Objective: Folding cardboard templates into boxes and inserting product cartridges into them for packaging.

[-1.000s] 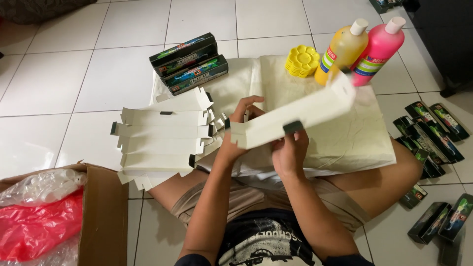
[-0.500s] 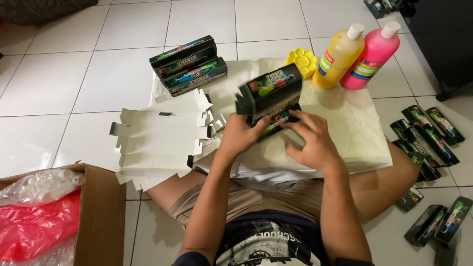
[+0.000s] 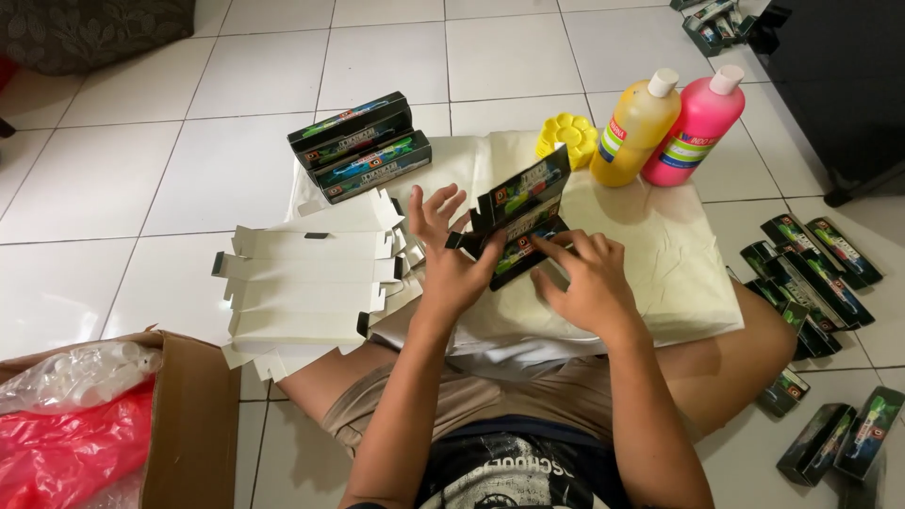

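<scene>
I sit on a tiled floor with a white cushion (image 3: 660, 273) on my lap. My left hand (image 3: 451, 254) and my right hand (image 3: 580, 283) both grip a small dark printed carton (image 3: 521, 221), half folded into shape, above the cushion. The left hand holds its left end with the fingers spread upward. My right hand's fingers press on its lower right side. A stack of flat white carton blanks (image 3: 306, 278) lies just left of my left hand.
Two folded dark cartons (image 3: 361, 146) lie beyond the blanks. A yellow bottle (image 3: 636, 127), a pink bottle (image 3: 695, 123) and a yellow flower-shaped palette (image 3: 567, 139) stand at the cushion's far edge. Several finished cartons (image 3: 811, 273) lie at right. A cardboard box (image 3: 193, 424) with plastic bags sits at lower left.
The flat white blank held a second ago was turned over and folded into a dark printed carton shape. Both hands have shifted closer together on it.
</scene>
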